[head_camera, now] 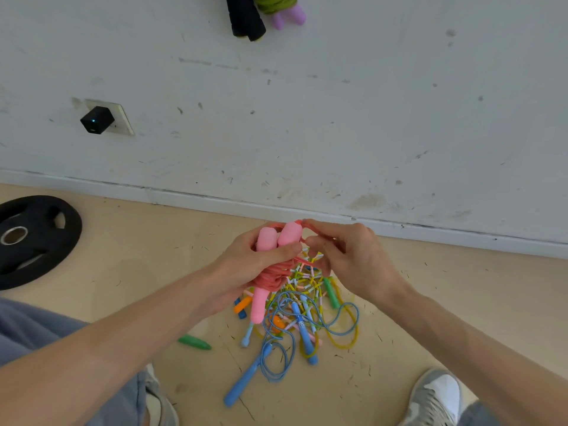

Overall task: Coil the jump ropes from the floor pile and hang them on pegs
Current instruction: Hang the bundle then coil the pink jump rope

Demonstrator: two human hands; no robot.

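My right fingers [319, 229] pinch a loose run of pink cord [302, 223] right at the tops of the two pink handles [289, 235]. My left fingers [276, 252] are curled round those handles and the pink coil [273, 273] bunched beneath them. The handles stand side by side, with their long axis pointing up and away toward the wall [368, 118]. The loose cord lies to their right, so I judge my right hand [350, 256] the nearer one to tuck it. The floor pile [307, 305] sits below, well apart. Black handles [246, 20] and a green coil [276, 1] hang high on the wall, but the pegs themselves are out of view.
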